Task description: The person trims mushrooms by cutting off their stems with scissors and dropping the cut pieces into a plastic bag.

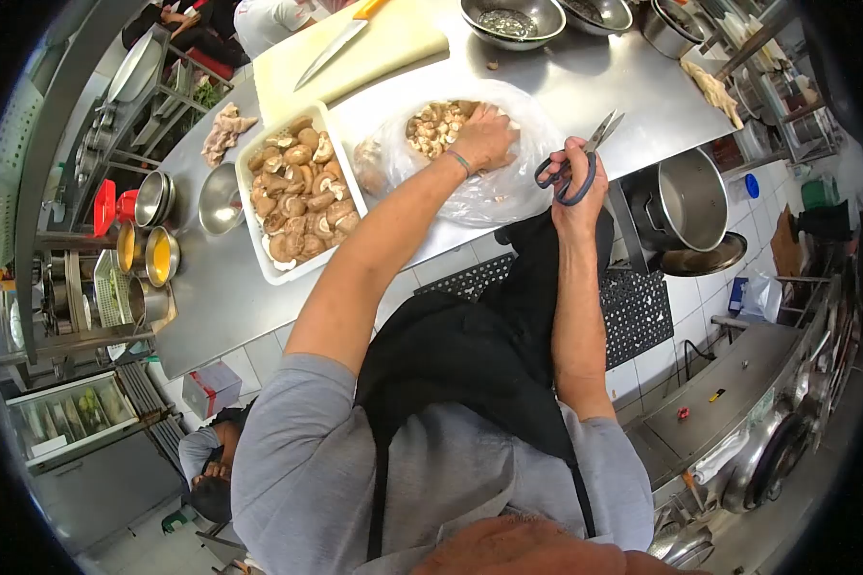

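My left hand (486, 139) reaches into a clear plastic bag (527, 182) and touches the cut mushrooms (431, 129) inside; its fingertips are hidden among them. Dark-handled scissors (568, 182) are held in my right hand (581, 187), just right of the bag, with the blades pointing up and away and slightly apart. Left of the bag, a white tray (362, 206) holds many brown whole mushrooms (302, 192).
Beyond the tray, a knife (340, 43) lies on a yellowish cutting board (403, 34). Ginger (226, 132) and a metal bowl (220, 199) sit at the left. Metal bowls (513, 21) stand at the back; a large pot (692, 199) is right. Another person (211, 455) is lower left.
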Motion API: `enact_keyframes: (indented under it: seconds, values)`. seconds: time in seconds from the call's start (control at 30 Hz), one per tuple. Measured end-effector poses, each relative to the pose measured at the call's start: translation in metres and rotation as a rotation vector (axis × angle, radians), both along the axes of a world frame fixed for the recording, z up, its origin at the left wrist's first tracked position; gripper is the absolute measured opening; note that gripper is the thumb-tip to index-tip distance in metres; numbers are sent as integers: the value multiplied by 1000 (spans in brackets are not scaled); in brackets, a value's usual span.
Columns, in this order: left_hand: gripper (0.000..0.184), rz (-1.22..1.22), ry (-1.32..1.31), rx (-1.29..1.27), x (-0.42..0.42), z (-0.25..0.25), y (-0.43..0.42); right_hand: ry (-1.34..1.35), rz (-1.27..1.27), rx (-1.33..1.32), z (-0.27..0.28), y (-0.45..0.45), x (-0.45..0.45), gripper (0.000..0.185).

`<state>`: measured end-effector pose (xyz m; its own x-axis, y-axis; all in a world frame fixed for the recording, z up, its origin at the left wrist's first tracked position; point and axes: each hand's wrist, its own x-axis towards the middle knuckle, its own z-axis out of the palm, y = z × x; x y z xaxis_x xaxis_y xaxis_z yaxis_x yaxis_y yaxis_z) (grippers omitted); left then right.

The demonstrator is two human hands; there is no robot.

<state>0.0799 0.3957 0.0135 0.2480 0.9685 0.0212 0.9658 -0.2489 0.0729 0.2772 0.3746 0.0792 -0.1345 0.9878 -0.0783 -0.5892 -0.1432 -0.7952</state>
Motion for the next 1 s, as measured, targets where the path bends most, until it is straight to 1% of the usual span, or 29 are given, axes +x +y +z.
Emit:
enact_keyframes:
  seconds: [0.1,0.13,0.23,0.27,0.37,0.4,0.43,0.5,0.6,0.7,0.8,0.83,0.9,1.0]
  values:
    - [60,-23,97,93,-4,1,-18,-12,18,2,3,1,-1,18]
    - [61,-15,119,66,-2,1,-20,-17,14,3,3,1,-1,18]
    - [57,4,20,112,4,3,-28,-28,-1,4,2,2,3,19]
    - [41,-18,-53,141,4,15,-31,-21,-2,4,3,3,2,19]
    - [30,57,-22,78,-20,41,-21,-19,2,8,3,3,2,19]
    - [17,41,-76,342,-33,31,-17,-23,4,12,3,3,2,18]
    - [17,81,-128,321,-42,20,-14,-27,11,9,3,4,2,18]
    - [17,159,-234,278,-51,20,-15,-33,23,4,3,4,3,19]
    - [17,225,-357,289,-54,23,-13,-14,27,23,1,5,3,18]
    - [20,281,-342,214,-52,24,-13,-14,45,5,7,1,4,20]
    - [20,386,-338,286,-52,13,1,-94,133,33,8,-3,3,21]
    - [21,375,-377,237,-56,9,2,-137,201,31,7,-6,2,21]
    - [23,347,-454,139,-47,40,-14,-221,332,28,4,-10,-1,23]
    - [26,649,-1121,-2,-41,52,-35,-320,539,29,-3,-19,-7,27]
